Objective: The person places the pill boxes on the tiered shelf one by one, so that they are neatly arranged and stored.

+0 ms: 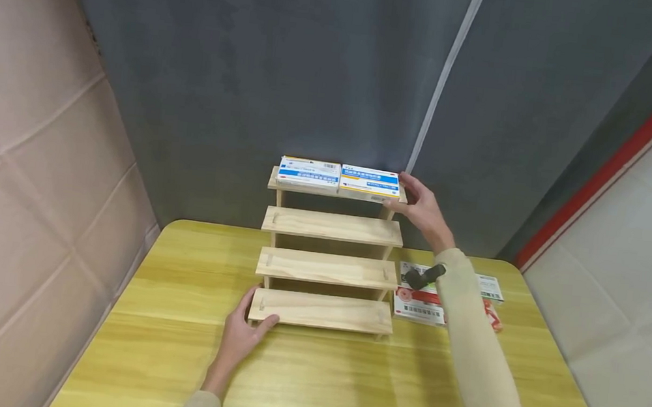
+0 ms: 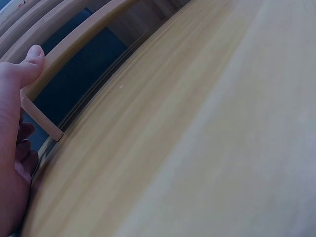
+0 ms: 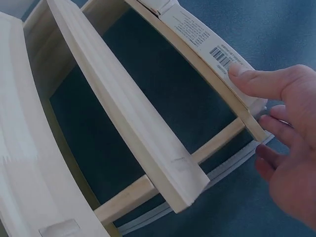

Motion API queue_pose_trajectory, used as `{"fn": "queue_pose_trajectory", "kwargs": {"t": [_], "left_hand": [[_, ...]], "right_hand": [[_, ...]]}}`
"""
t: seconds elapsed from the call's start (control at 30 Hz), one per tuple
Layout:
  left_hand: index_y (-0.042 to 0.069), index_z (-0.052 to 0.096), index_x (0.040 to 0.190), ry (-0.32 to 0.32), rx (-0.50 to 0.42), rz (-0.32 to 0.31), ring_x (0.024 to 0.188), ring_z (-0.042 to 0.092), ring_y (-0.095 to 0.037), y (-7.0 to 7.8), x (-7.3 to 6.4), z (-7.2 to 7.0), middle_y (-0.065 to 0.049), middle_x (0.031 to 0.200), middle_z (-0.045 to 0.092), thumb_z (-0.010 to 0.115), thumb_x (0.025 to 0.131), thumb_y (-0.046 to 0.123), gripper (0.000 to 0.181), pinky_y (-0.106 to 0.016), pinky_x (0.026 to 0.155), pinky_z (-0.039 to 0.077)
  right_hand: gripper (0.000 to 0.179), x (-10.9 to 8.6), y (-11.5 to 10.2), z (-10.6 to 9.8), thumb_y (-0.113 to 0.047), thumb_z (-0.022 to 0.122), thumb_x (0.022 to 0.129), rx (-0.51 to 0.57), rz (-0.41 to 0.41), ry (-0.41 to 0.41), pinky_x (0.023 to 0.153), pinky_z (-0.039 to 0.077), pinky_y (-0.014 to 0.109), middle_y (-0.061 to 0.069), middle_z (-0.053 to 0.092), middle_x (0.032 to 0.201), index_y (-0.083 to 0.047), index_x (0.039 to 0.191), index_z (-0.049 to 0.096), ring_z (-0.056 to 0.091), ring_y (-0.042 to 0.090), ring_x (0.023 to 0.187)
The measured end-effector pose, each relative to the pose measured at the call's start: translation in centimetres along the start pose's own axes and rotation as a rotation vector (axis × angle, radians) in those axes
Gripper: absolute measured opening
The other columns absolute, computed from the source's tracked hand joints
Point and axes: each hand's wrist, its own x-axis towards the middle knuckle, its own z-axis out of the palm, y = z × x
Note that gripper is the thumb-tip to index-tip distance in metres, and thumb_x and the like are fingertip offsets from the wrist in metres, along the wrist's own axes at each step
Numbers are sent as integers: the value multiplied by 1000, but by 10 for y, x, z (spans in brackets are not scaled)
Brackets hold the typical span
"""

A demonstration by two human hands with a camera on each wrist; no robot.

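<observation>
Rack (image 1: 332,226) standing on worktop (image 1: 169,359); left hand (image 1: 242,336) gripping its bottom step's corner, right hand (image 1: 422,209), grip loosely open, fingertips touching right box (image 1: 370,182) on top step.

Place: a small staged display corner, like a pharmacy mock-up booth.
Backdrop: grey curtain (image 1: 316,65) hung behind, padded beige panel (image 1: 24,155) on the left, white wall with a red stripe (image 1: 619,160) on the right.
Furniture: yellow wooden worktop (image 1: 315,379) carrying a stepped wooden display rack (image 1: 328,266).
Goods: medicine boxes (image 1: 340,177) on the top step, more packets (image 1: 428,302) beside the rack.
</observation>
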Motion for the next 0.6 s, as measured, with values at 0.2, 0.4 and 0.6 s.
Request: {"fn": "queue_pose_trajectory", "kwargs": {"t": [0.2,0.4,0.6], "left_hand": [[10,38,156,0,8,-16,141,46,-43,1,-1,-1,-20,152,50,83,85,34,87,-60,118,37],[10,37,156,-3,9,-22,141,45,-45,1,-1,-1,-21,153,48,82,86,35,88,-62,118,35],[11,37,156,-7,-1,-33,142,45,-43,2,0,-1,-20,153,49,83,85,35,89,-58,120,35]], "right_hand": [[87,-7,0,-11,-23,81,87,-61,-27,29,128,25,52,10,34,165,-12,159,33,29,29,154],[85,-14,3,-23,-21,80,88,-74,-28,33,128,23,53,10,34,165,-9,158,33,27,27,154],[84,-24,14,-34,-16,77,90,-98,-31,11,128,22,55,11,33,165,-7,159,30,26,29,155]]}}
